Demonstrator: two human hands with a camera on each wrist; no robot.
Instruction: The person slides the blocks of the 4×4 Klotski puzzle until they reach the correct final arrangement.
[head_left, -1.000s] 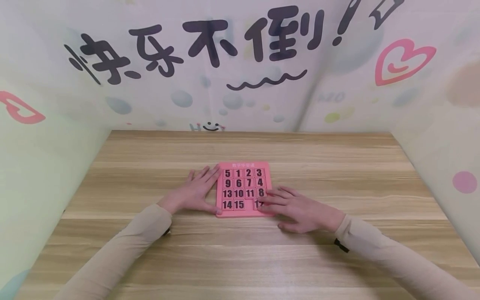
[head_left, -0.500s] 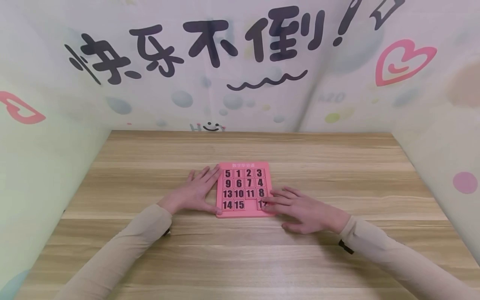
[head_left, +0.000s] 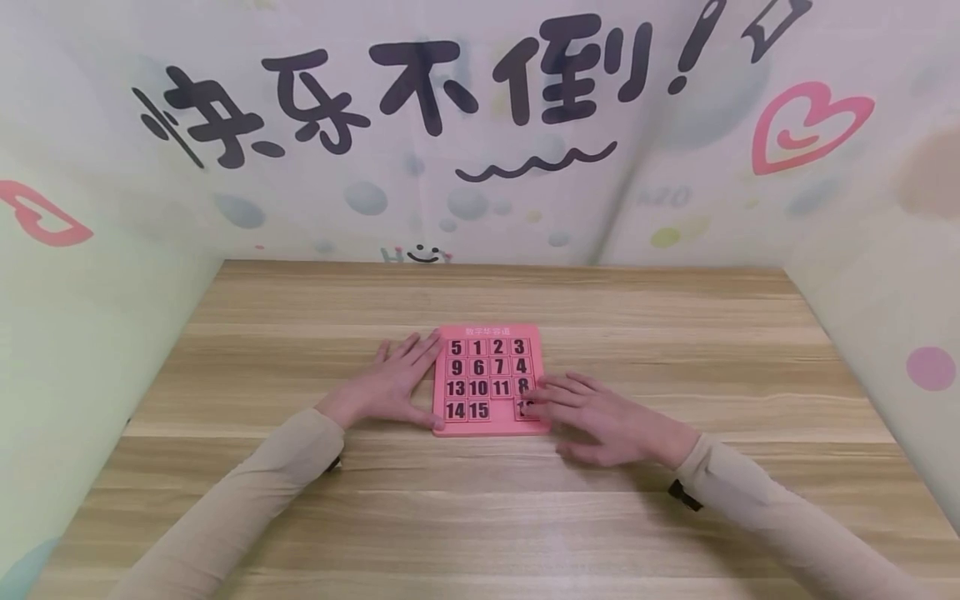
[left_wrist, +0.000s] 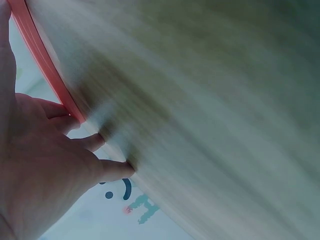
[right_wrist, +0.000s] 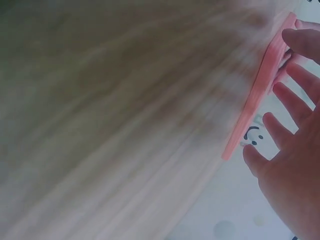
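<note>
A pink number sliding puzzle lies flat on the wooden table, with black-numbered tiles in rows. Its bottom row shows 14, 15, a gap in the third place, then a tile at the right end, partly covered by fingers. My left hand is spread along the puzzle's left side, thumb at the near corner and fingers toward the far corner. In the left wrist view, some fingertips meet the table. My right hand reaches over the right edge, fingers extended by the 8 and the tile below; contact is unclear.
The wooden table surrounds the puzzle on every side. Behind it stands a pale printed backdrop with large dark characters, and similar pale walls flank both sides of the table.
The bottom-right tile has slid right to the row's end, widening the gap beside the 15. My right hand drew right with it, then shifted slightly back left. My left hand stays put.
</note>
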